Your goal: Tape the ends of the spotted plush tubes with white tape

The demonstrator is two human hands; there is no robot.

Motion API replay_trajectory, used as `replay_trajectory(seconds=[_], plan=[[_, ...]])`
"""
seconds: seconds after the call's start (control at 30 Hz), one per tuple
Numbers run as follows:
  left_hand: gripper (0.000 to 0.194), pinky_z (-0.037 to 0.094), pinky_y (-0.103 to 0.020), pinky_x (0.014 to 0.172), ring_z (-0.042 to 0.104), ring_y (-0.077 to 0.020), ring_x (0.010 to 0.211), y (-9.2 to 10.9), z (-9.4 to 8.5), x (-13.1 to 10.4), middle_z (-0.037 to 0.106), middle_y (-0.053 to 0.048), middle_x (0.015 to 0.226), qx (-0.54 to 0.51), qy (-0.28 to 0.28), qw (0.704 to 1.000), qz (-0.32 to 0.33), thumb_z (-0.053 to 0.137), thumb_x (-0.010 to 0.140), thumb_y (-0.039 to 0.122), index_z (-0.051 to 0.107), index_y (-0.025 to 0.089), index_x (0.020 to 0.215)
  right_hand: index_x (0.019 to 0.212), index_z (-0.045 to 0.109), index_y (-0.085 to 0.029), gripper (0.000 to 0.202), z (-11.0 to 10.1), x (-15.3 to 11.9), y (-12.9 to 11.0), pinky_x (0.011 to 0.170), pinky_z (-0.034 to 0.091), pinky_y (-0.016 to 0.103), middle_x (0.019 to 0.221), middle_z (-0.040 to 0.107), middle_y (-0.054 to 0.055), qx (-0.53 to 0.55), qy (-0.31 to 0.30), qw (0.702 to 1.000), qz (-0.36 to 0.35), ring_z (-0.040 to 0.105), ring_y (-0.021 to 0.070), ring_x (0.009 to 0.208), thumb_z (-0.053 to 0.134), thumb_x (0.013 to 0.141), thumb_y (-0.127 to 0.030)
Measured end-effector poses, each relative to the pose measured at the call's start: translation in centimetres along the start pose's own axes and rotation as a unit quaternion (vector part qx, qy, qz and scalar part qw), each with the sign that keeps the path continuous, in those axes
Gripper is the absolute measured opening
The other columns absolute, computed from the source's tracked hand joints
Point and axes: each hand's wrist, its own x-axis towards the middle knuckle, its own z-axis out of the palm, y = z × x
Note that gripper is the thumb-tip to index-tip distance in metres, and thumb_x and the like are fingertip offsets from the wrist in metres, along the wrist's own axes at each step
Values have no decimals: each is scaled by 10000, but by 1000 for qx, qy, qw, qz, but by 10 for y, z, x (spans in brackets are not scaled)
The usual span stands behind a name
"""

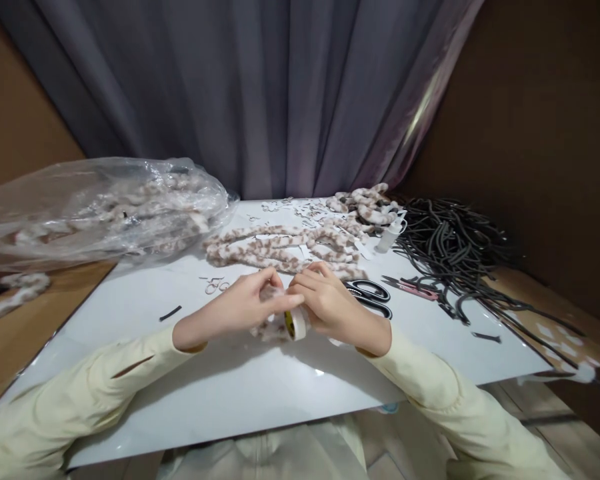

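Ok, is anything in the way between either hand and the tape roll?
Nothing visible: the tape roll sits between the left hand and the right hand, close to both. A brown-and-white fluffy strip shows beside it, below the left hand, without covering its near face.

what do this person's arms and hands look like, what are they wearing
Both arms wear long, pale cream-yellow sleeves, wrinkled along the forearms and ending short of the wrists. The left sleeve has a narrow dark slit near its cuff; none shows on the right sleeve. The left hand and right hand are gloveless.
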Motion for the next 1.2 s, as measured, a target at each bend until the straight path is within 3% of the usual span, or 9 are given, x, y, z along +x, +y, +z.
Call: replay_trajectory(seconds=[0.1,0.27,0.37,0.57,0.7,0.83,1.0,1.13,1.2], plan=[[333,262,-208,476,394,-96,504,-4,4,-1,428,74,565,87,22,994,59,533,789,517,443,197,765,875,522,-127,150,-3,1,1,759,342,339,823,581,80,63,-34,997,29,508,193,787,398,827,-57],[344,294,-224,528,429,-95,508,-7,5,-1,439,59,559,112,33,989,95,332,923,413,410,187,675,1106,435,-143,223,-4,-1,7,753,400,308,967,582,92,218,-30,972,86,531,189,863,450,884,-169],[357,290,-224,522,410,-93,510,-7,4,0,422,59,558,76,38,994,69,348,917,415,389,185,647,1119,421,-155,255,-3,-3,9,742,430,290,977,569,87,287,-24,953,99,544,181,871,486,880,-216],[392,302,-220,515,387,-93,507,-1,1,1,409,59,568,-9,-6,1000,-1,332,907,476,374,187,646,1124,378,-171,283,-5,-1,5,685,435,255,905,552,45,365,-2,919,151,552,152,798,492,872,-230],[388,303,-231,531,416,-114,538,-2,3,-2,419,58,595,62,1,998,13,264,908,537,368,207,732,1126,331,-180,295,-4,-2,4,665,419,249,849,580,21,359,-7,922,147,554,146,750,462,863,-167],[376,276,-241,529,414,-116,526,-6,6,-1,431,54,580,153,-36,985,65,309,905,517,381,201,714,1137,307,-181,356,-2,-3,3,676,413,252,826,597,11,351,-43,927,123,549,146,740,439,824,-75],[403,293,-230,535,409,-99,516,-8,4,5,428,51,554,107,-46,990,78,316,918,448,389,183,625,1171,303,-167,321,-11,0,7,687,438,265,906,595,56,326,-60,934,137,561,156,772,433,879,-186],[437,317,-224,550,406,-90,485,-6,2,5,422,56,507,57,-37,996,59,328,913,456,365,180,576,1021,475,-169,176,-38,-16,35,790,438,307,1039,583,108,170,-7,966,195,563,203,933,405,902,-279],[438,322,-225,559,407,-89,484,-4,2,4,424,57,503,55,-32,996,70,337,911,449,363,179,567,955,532,-156,215,-49,-36,54,735,444,332,947,608,122,33,-42,967,249,581,230,838,400,891,-312]])
